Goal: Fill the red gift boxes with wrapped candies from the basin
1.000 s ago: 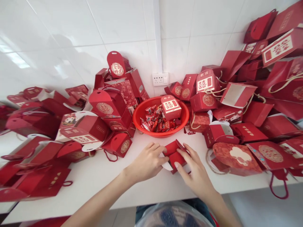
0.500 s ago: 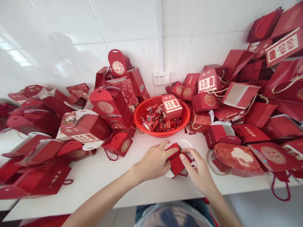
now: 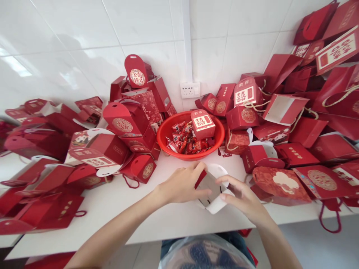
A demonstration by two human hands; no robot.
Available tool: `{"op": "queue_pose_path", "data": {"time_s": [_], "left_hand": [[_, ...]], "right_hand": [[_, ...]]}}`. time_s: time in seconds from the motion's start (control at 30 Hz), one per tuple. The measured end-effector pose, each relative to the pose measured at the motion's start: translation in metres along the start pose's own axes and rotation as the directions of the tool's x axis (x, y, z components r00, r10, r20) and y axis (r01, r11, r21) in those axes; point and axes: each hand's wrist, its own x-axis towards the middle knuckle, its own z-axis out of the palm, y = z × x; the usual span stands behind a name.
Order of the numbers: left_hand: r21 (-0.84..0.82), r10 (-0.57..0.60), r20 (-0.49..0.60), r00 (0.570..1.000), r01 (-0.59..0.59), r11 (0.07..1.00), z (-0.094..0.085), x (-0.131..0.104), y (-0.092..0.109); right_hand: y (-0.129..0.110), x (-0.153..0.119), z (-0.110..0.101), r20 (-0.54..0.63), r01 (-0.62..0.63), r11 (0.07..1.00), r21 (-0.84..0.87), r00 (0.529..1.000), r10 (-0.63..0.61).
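A small gift box [image 3: 214,188] lies on the white table in front of me, its flaps spread and its grey-white inside showing. My left hand [image 3: 185,183] grips its left side, with fingers over the red edge and inside. On the right, my right hand [image 3: 238,194] pinches a white flap between thumb and fingers. Just behind the box stands a red plastic basket [image 3: 187,157] of wrapped sweets [image 3: 182,138], with a closed red box [image 3: 203,124] resting on them.
Many red boxes [image 3: 126,119] are piled on the left of the white table [image 3: 151,220]. More boxes [image 3: 288,183] with cord handles are heaped on the right. A socket [image 3: 190,90] is on the tiled wall behind the basket.
The box between my hands has opened up: its red top has given way to the pale inside. My right hand has moved slightly right, now on a white flap.
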Motion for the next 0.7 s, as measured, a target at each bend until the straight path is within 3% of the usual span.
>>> {"op": "queue_pose_path", "data": {"time_s": [0.13, 0.23, 0.33, 0.43, 0.5, 0.53, 0.6, 0.7], "left_hand": [[-0.148, 0.016, -0.149, 0.989, -0.038, 0.988, 0.004, -0.008, -0.020], [-0.328, -0.129, -0.288, 0.949, 0.028, 0.944, 0.013, -0.012, -0.037], [-0.459, -0.293, -0.375, 0.879, 0.099, 0.883, 0.024, -0.014, -0.051], [-0.410, -0.374, -0.473, 0.798, 0.176, 0.895, 0.033, -0.014, -0.059], [-0.337, -0.342, -0.543, 0.767, 0.174, 0.925, 0.034, -0.014, -0.060], [-0.308, -0.311, -0.560, 0.768, 0.155, 0.939, 0.033, -0.014, -0.060], [-0.291, -0.268, -0.517, 0.813, 0.127, 0.948, 0.027, -0.016, -0.058], [-0.342, -0.271, -0.303, 0.914, 0.162, 0.926, 0.010, -0.027, -0.060]], "right_hand": [[0.007, -0.007, -0.002, 0.064, -0.005, 0.997, 0.071, 0.998, 0.001], [0.014, -0.010, 0.002, 0.093, -0.035, 0.997, 0.063, 0.995, 0.029], [0.019, -0.012, 0.009, 0.121, -0.057, 0.998, 0.012, 0.991, 0.055], [0.023, -0.010, 0.016, 0.135, -0.055, 0.997, -0.050, 0.989, 0.061], [0.026, -0.008, 0.020, 0.145, -0.038, 0.997, -0.070, 0.988, 0.048], [0.027, -0.007, 0.022, 0.148, -0.032, 0.997, -0.071, 0.988, 0.042], [0.028, -0.004, 0.025, 0.155, -0.029, 0.998, -0.061, 0.987, 0.038], [0.027, 0.000, 0.028, 0.170, -0.057, 0.998, -0.029, 0.984, 0.061]]}}
